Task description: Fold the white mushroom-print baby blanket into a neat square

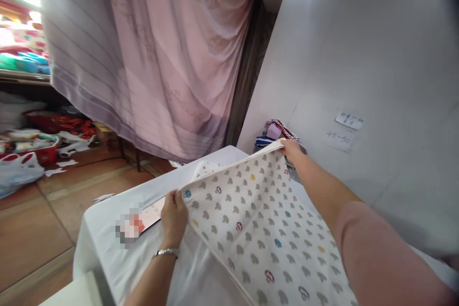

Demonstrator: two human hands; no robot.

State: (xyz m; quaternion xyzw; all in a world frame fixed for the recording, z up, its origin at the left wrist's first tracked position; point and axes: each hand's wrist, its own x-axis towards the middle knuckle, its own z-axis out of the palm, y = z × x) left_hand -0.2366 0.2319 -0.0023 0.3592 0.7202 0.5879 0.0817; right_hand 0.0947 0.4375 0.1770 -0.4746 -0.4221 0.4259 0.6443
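Observation:
A white cloth [251,229] printed with grey, blue, red and yellow mushroom shapes is stretched between my two hands above the table. My left hand [174,213], with a silver bracelet at the wrist, pinches its near left corner. Farther off to the right, my right hand [289,149] grips the other corner of the same edge. The rest of the cloth hangs down toward me, out of the bottom of the view. Just left of my left hand lies a pink printed card [152,213], partly blurred out.
White fabric covers the table [107,234]. Folded textiles [274,134] are piled at its far end by the white wall [376,57], which bears handwritten paper notes [340,138]. A pink curtain [172,48] hangs behind. Plastic bags [17,172] and a red basket [48,153] lie on the tiled floor.

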